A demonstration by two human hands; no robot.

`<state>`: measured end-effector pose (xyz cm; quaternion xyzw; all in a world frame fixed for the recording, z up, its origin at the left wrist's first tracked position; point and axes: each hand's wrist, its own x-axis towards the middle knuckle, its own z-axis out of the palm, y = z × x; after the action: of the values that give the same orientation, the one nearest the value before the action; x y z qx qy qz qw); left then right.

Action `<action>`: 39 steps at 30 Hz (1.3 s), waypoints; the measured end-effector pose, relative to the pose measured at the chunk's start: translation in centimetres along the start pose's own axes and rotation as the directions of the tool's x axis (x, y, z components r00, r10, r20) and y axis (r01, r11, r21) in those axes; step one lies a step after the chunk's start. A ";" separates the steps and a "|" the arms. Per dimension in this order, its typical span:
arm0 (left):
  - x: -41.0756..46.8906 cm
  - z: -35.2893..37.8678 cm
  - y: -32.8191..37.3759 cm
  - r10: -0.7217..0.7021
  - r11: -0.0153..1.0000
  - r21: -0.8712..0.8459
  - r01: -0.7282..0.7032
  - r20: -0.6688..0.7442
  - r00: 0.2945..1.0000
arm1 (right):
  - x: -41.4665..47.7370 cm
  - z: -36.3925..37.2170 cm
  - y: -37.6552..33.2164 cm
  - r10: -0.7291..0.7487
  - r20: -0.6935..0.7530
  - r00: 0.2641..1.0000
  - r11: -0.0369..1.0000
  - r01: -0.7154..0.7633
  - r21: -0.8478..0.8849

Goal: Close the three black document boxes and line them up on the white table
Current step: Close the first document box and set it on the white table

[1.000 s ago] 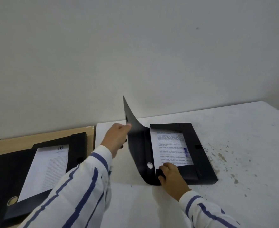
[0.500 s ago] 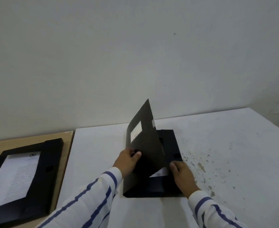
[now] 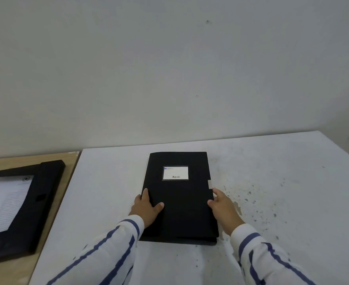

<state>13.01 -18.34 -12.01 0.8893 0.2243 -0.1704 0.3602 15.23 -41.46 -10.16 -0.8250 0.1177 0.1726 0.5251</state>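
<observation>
A black document box point(image 3: 181, 202) lies flat on the white table point(image 3: 282, 202), its lid down and a white label facing up. My left hand point(image 3: 146, 206) grips its left edge, thumb on top of the lid. My right hand point(image 3: 222, 206) holds the right edge by the closing tab. A second black document box point(image 3: 36, 202) lies open on the wooden surface at the left, with a printed sheet inside. No third box is in view.
The wooden surface point(image 3: 52, 229) adjoins the white table's left edge. Dark specks and stains mark the table to the right of the box. A plain wall point(image 3: 169, 68) runs along the back.
The lid, upright a second ago, has swung down over the papers and now lies flat. My left hand moved from the lid's edge to the box's left side.
</observation>
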 end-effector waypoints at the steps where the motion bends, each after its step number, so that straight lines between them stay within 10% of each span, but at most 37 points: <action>1: 0.0 0.1 0.0 -0.002 1.000 0.021 0.002 -0.005 1.000 | 0.1 0.3 0.2 -0.002 -0.029 1.000 0.995 -0.001 -0.096; 13: 0.2 0.9 -0.5 0.009 0.988 0.152 -0.003 -0.038 0.999 | 1.2 3.8 1.5 -0.138 -0.005 0.990 0.776 0.105 -0.621; 39: 0.3 2.9 2.0 0.140 0.964 -0.228 -0.141 -0.021 0.990 | 1.1 -2.0 2.1 -0.007 -0.167 0.986 0.987 -0.020 -0.160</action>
<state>13.89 -21.63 -13.02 0.8560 0.1799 -0.1155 0.4707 15.80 -44.15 -11.53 -0.8759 0.1496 0.1138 0.4444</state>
